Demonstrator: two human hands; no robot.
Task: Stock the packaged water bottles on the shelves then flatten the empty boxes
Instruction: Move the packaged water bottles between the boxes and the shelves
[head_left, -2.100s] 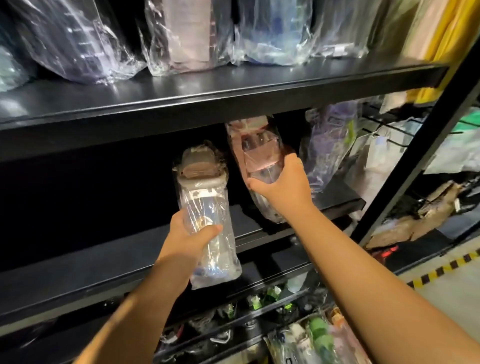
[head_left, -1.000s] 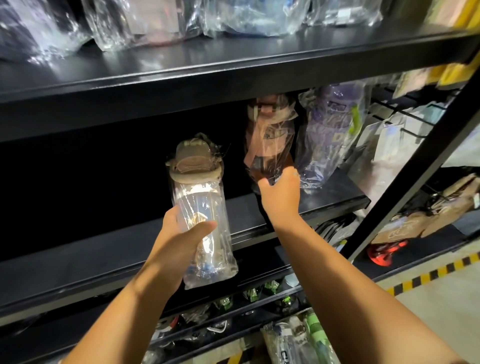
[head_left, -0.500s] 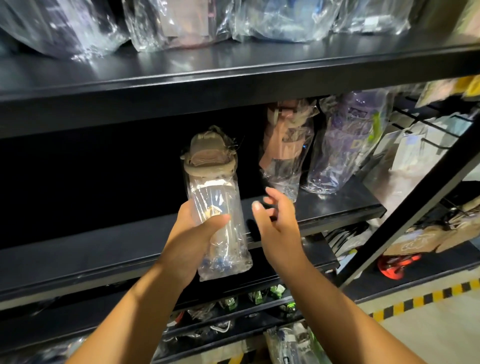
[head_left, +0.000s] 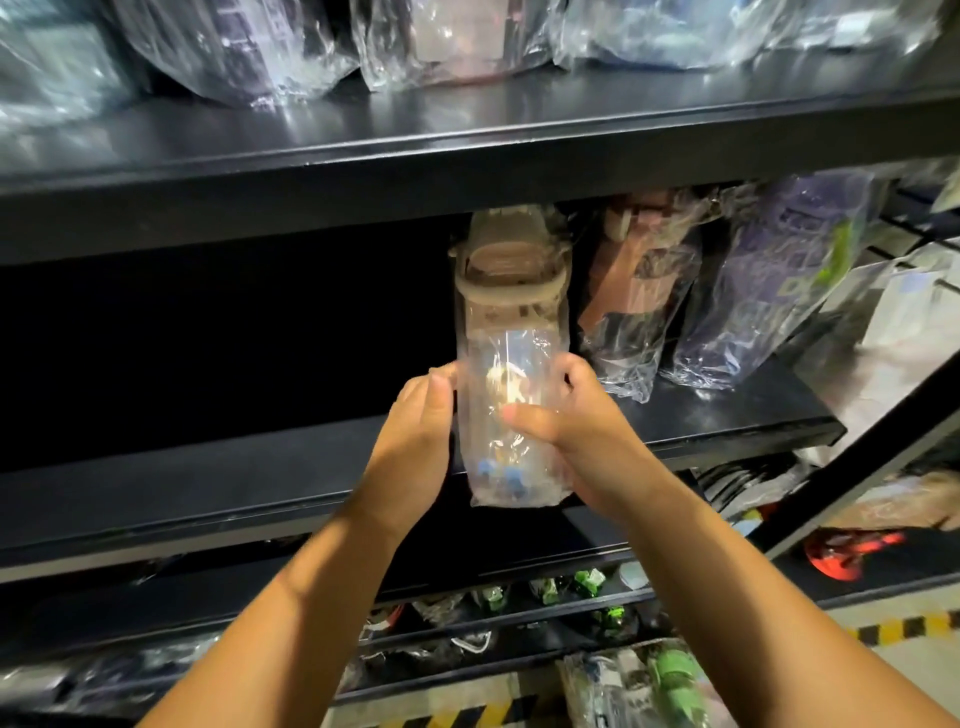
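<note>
Both hands grip the clear plastic water bottle with a beige lid (head_left: 511, 374), sealed in a transparent bag, upright before the near edge of the black middle shelf (head_left: 208, 483): the left hand (head_left: 415, 431) curls round its left side, the right hand (head_left: 576, 431) round its right, thumb across the front. Two hands probably steady the slippery wrap for the free place left of the pink-brown bagged bottle (head_left: 634, 306) and the purple bagged bottle (head_left: 774, 291). The purple one's print is too blurred to read.

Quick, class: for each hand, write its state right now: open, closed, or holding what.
Left hand: holding the bottle, fingers curled round its left side.
Right hand: holding the same bottle, thumb across its front.
</note>
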